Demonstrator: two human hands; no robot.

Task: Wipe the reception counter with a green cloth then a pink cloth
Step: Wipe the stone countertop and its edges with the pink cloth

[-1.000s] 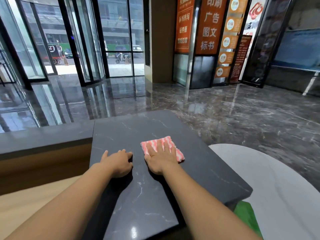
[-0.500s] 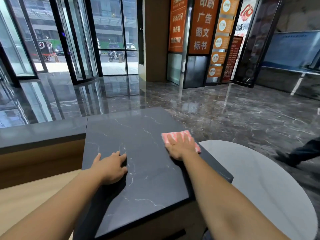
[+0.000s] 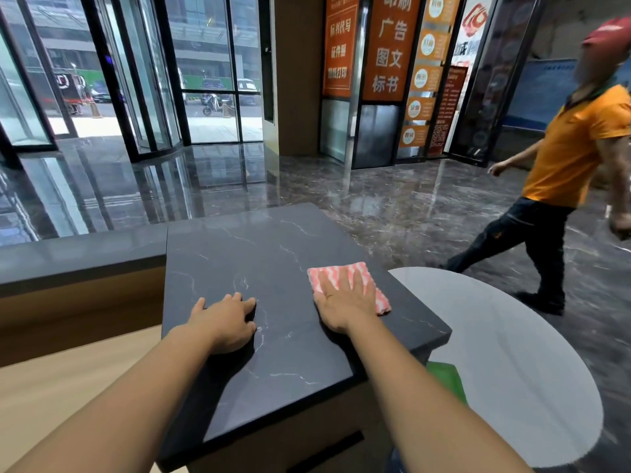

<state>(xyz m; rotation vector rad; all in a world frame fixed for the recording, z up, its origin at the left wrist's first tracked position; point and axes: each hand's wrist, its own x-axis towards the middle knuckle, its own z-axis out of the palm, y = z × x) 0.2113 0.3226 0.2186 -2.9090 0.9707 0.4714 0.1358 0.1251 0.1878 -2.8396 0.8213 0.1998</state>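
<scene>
pink cloth point(image 3: 355, 279) flat on dark tabletop point(image 3: 273, 240), right side; right hand point(image 3: 345, 303) presses it, fingers straight. left hand point(image 3: 227, 320) rests on tabletop, fingers bent, holding nothing.

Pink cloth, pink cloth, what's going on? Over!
Right hand flat on pink cloth, by right edge of counter. Left hand rests on counter, holding nothing. Green cloth lies below. Passer-by beyond, not blocking.

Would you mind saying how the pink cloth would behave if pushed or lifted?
Folded under the right hand, the pink cloth is probably soft and would droop when lifted. On the polished counter it likely slides easily.
</scene>
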